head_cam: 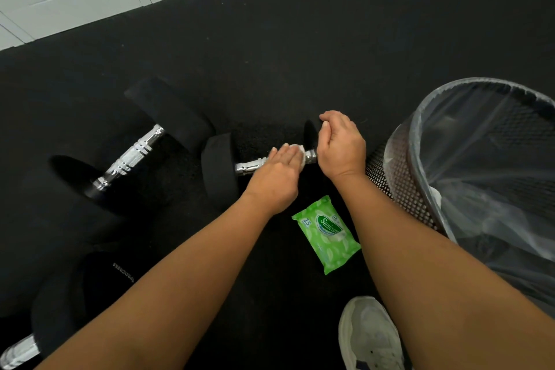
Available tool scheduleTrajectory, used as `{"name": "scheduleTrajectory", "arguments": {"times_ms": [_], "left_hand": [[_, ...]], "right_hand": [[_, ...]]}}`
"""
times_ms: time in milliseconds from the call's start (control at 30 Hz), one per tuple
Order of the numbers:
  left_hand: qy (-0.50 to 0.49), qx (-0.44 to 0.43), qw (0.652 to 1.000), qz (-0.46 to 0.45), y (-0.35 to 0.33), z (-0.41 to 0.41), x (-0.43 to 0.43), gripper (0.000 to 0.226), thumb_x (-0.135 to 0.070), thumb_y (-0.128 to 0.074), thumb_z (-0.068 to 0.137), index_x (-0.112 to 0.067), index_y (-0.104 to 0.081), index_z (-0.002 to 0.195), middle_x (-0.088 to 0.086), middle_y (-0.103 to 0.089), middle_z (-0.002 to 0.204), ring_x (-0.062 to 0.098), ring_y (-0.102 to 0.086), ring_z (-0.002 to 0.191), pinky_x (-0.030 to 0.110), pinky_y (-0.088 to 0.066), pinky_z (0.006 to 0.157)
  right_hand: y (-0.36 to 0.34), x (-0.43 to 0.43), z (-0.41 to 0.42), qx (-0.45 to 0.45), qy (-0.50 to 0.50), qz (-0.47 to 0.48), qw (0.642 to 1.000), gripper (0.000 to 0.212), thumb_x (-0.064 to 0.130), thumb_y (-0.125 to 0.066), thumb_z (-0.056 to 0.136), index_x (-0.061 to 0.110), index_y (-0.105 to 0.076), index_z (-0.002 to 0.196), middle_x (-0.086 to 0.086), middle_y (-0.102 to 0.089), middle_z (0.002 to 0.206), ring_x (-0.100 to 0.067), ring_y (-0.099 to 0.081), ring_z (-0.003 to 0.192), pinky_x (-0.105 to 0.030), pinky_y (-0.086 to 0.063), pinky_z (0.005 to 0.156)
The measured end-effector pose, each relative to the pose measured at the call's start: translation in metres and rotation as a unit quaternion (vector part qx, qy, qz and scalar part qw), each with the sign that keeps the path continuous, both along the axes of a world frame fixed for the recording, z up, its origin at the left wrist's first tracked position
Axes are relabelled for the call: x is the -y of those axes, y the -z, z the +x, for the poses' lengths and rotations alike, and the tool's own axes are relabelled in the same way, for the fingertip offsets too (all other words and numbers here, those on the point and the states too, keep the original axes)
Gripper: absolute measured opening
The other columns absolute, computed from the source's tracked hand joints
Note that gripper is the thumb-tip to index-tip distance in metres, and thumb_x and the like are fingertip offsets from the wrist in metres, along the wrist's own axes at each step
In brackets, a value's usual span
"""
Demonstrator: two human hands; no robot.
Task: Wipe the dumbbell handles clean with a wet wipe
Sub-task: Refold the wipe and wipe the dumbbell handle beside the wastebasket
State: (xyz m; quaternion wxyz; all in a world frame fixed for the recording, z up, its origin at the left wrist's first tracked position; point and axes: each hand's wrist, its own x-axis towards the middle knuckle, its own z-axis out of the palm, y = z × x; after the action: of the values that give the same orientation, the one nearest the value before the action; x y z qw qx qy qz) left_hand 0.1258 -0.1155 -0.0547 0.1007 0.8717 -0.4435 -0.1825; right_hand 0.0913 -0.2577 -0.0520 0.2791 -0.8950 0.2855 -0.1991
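Your left hand (277, 173) is closed over a white wet wipe (298, 149), pressing it around the chrome handle (250, 166) of the near dumbbell (219, 170), which lies on the black rubber floor (300, 54) right in front of you. Your right hand (341, 146) cups the far head of that dumbbell, fingers curled around it to steady it; how firmly it grips I cannot tell. The risk from here is that the dumbbell rolls under your wiping strokes if that steadying hand slackens, and the round heads would let it travel toward the mesh bin (468, 165) or your shoe (371, 336). The wipe is bunched small, so you could easily miss the underside and the stretch beside the left head. A second dumbbell (132, 156) lies well apart to the left, its knurled handle bare and, by my guess, not yet done. The green packet (326, 233) near your wrists reads "Sanicare" with a "15" at its corner; the smaller print is too fine to read. A dark item at lower left carries white lettering I cannot make out.
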Motion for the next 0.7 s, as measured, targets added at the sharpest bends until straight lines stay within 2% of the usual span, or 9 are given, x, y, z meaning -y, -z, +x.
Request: {"name": "scheduleTrajectory", "arguments": {"times_ms": [100,167,233,333,400,500,567,700], "left_hand": [[-0.069,-0.039,0.997,0.001,-0.008,0.013,0.014,0.035,-0.007,-0.039,0.092,-0.005,-0.050,0.125,0.012,-0.053,0.132,0.030,-0.045,0.126,0.039,-0.020,0.112],[-0.070,-0.054,0.996,0.015,-0.016,0.017,0.027,0.027,-0.008,-0.041,0.090,-0.006,-0.056,0.112,0.012,-0.061,0.116,0.034,-0.055,0.111,0.040,-0.028,0.107],[-0.051,-0.062,0.997,0.000,-0.019,0.014,0.031,0.027,-0.007,-0.042,0.090,-0.007,-0.056,0.113,0.012,-0.061,0.115,0.033,-0.055,0.110,0.040,-0.030,0.105],[-0.017,-0.058,0.997,-0.055,-0.011,0.011,0.019,0.032,-0.007,-0.042,0.092,-0.006,-0.052,0.122,0.010,-0.055,0.127,0.027,-0.049,0.120,0.039,-0.022,0.112],[-0.023,-0.046,0.997,-0.055,-0.005,0.016,0.010,0.032,-0.008,-0.042,0.093,-0.007,-0.052,0.123,0.009,-0.055,0.128,0.028,-0.050,0.119,0.039,-0.023,0.112],[-0.077,-0.051,0.996,0.002,-0.006,0.030,0.013,0.021,-0.015,-0.041,0.095,-0.009,-0.057,0.108,0.014,-0.062,0.111,0.036,-0.057,0.105,0.040,-0.041,0.094],[-0.087,-0.062,0.994,0.038,-0.011,0.037,0.023,0.022,-0.020,-0.040,0.096,-0.008,-0.057,0.105,0.019,-0.063,0.108,0.039,-0.058,0.100,0.039,-0.045,0.082],[-0.076,-0.090,0.992,0.045,-0.018,0.038,0.040,0.026,-0.022,-0.038,0.098,-0.007,-0.058,0.106,0.021,-0.062,0.109,0.040,-0.058,0.100,0.038,-0.045,0.079]], "right_hand": [[-0.001,0.000,0.000,-0.007,-0.002,0.003,1.000,0.031,0.019,-0.042,0.091,0.010,-0.066,0.107,-0.002,-0.066,0.113,-0.022,-0.058,0.108,-0.031,-0.045,0.087],[-0.001,0.000,0.001,-0.011,-0.003,0.004,1.000,0.032,0.020,-0.041,0.091,0.010,-0.066,0.108,-0.002,-0.066,0.114,-0.022,-0.058,0.109,-0.031,-0.044,0.088],[-0.001,0.000,0.001,-0.010,-0.004,0.004,1.000,0.032,0.019,-0.040,0.091,0.010,-0.066,0.108,-0.002,-0.066,0.114,-0.022,-0.058,0.109,-0.031,-0.044,0.089],[0.000,0.000,0.001,-0.005,-0.004,0.002,1.000,0.032,0.019,-0.040,0.091,0.009,-0.066,0.107,-0.003,-0.066,0.113,-0.023,-0.059,0.108,-0.032,-0.045,0.089],[0.000,0.000,0.001,-0.006,-0.002,0.003,1.000,0.032,0.020,-0.040,0.091,0.009,-0.066,0.107,-0.002,-0.066,0.112,-0.023,-0.059,0.107,-0.033,-0.046,0.088],[0.000,0.000,0.000,-0.008,0.003,0.010,1.000,0.033,0.021,-0.040,0.091,0.010,-0.066,0.108,-0.002,-0.066,0.113,-0.022,-0.059,0.108,-0.034,-0.046,0.089],[0.000,-0.001,0.000,-0.006,0.001,0.009,1.000,0.034,0.022,-0.039,0.091,0.009,-0.066,0.108,-0.003,-0.066,0.113,-0.023,-0.059,0.108,-0.034,-0.046,0.090],[-0.002,-0.001,0.001,-0.004,-0.002,0.005,1.000,0.044,0.029,-0.031,0.089,0.009,-0.066,0.107,-0.003,-0.066,0.113,-0.023,-0.059,0.108,-0.035,-0.047,0.090]]}}
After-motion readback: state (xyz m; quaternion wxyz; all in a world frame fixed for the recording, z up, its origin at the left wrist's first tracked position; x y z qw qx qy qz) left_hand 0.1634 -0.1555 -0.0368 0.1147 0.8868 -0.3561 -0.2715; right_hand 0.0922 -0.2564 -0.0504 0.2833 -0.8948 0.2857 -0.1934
